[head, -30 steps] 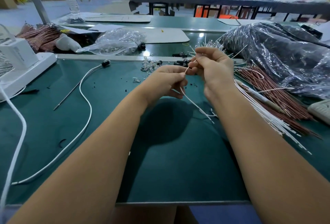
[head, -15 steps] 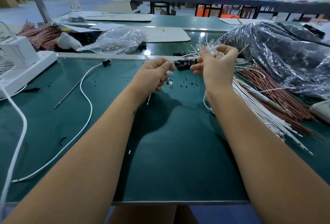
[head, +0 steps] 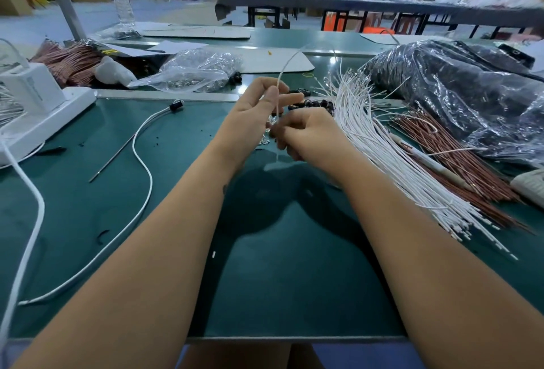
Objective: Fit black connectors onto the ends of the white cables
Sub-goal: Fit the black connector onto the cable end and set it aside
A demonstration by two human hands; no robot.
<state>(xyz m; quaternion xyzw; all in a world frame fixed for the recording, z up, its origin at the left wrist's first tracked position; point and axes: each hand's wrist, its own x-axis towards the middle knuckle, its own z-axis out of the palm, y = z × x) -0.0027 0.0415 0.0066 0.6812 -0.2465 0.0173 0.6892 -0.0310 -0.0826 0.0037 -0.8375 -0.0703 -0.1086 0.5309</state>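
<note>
A thin white cable (head: 283, 69) stands nearly upright between my hands, its top curving away to the right. My left hand (head: 256, 115) pinches it near the middle with curled fingers. Lower down, my right hand (head: 306, 133) curls round the same cable; what sits in its fingertips is hidden. A small heap of black connectors (head: 312, 103) lies on the green mat just beyond my hands. To the right a fanned bundle of white cables (head: 391, 159) spreads over the mat.
Red-brown wires (head: 453, 156) and a dark plastic bag (head: 459, 89) fill the right side. A long white cable with a black end (head: 141, 145), a thin metal rod (head: 113, 158) and a white device (head: 38, 109) lie left. A clear bag (head: 191, 71) sits behind.
My hands were apart half a second ago, the right one up at the cable bundle. Now they are together and a single white cable stands upright between them.
</note>
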